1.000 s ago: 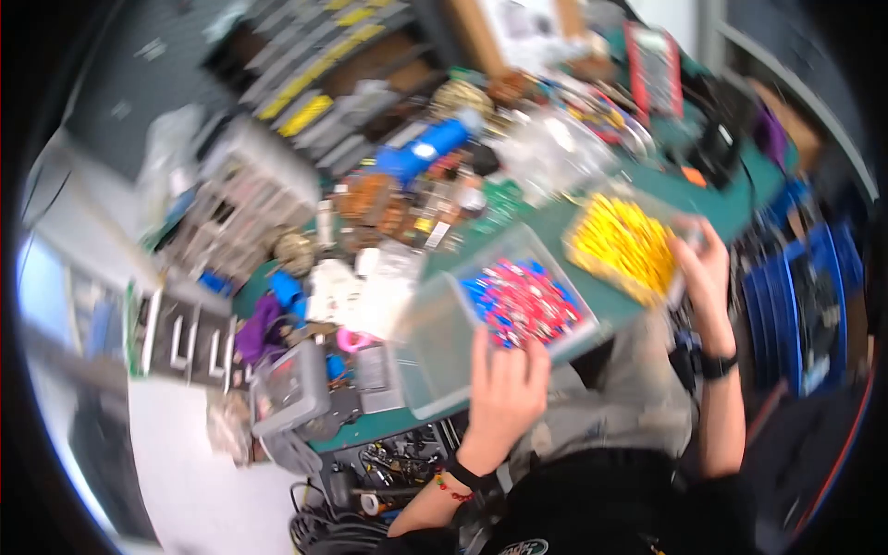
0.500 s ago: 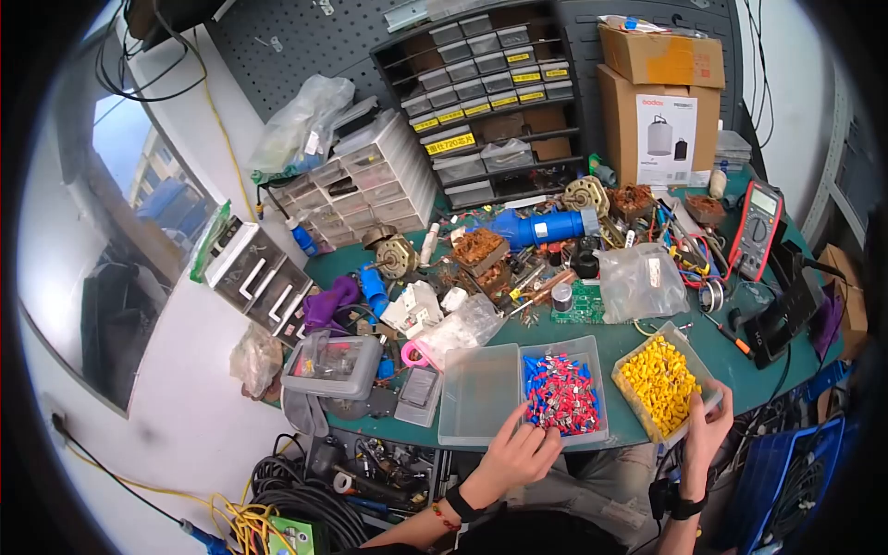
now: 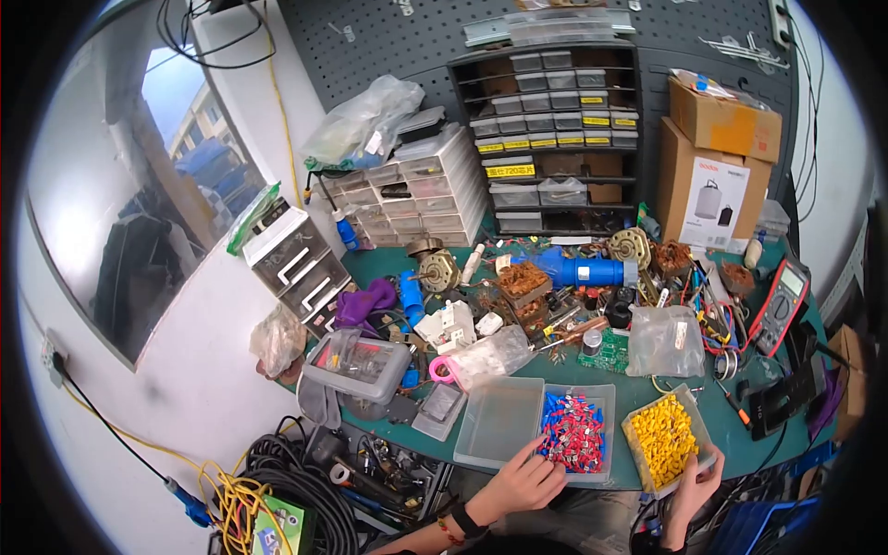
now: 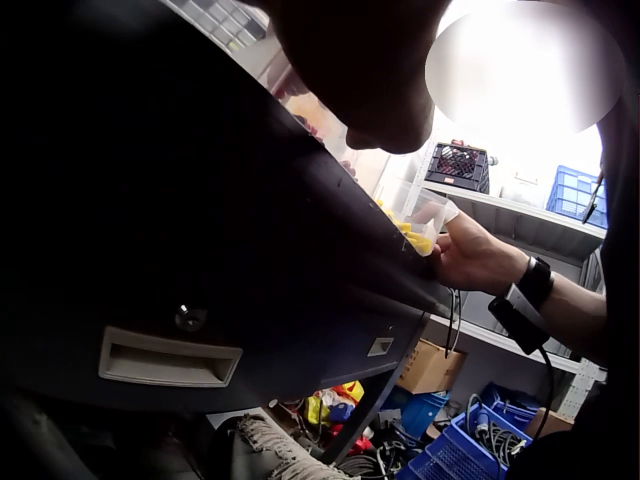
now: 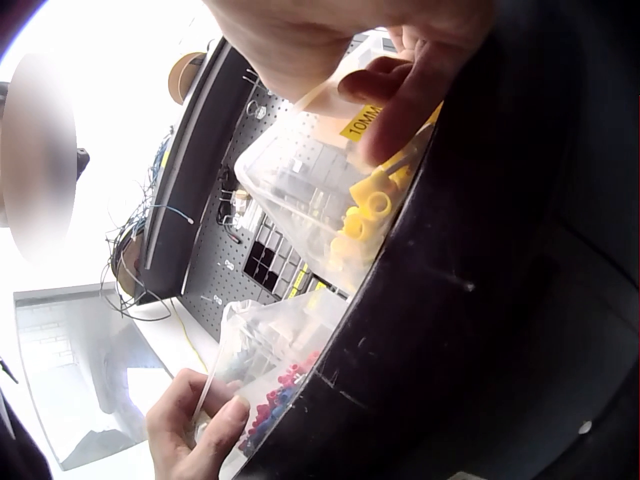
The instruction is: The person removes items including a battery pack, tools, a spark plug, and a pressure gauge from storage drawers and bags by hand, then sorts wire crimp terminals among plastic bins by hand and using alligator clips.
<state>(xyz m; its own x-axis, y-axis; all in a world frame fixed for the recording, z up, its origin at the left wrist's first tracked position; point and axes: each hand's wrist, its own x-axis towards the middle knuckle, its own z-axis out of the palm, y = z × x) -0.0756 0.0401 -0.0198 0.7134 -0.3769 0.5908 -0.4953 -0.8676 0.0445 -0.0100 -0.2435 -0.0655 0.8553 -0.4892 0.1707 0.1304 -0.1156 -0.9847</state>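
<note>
A clear plastic box (image 3: pixel 605 418) of red and blue crimp terminals (image 3: pixel 573 433) stands at the bench's near edge, its lid (image 3: pixel 499 421) folded out leftward. My left hand (image 3: pixel 523 476) pinches this box's near wall, thumb outside and fingers over the rim in the right wrist view. To the right, a second clear box (image 3: pixel 705 435) full of yellow crimp terminals (image 3: pixel 663 435) sits slightly turned at the edge. With my right hand (image 3: pixel 696 486) I grip its near right corner, thumb on the rim. A yellow label (image 5: pixel 360 124) shows on its wall.
Behind the boxes lie a plastic bag (image 3: pixel 666 342), a green circuit board (image 3: pixel 608 351) and a blue cylinder (image 3: pixel 587 270). A grey case (image 3: pixel 356 365) sits left, a red multimeter (image 3: pixel 782 305) right. Drawer cabinets (image 3: pixel 555 120) line the back. Cables (image 3: pixel 287 481) hang below left.
The head view has swung round and levelled from a blurred, tilted one, and the boxes now appear lower in it. Both hands stay at their boxes.
</note>
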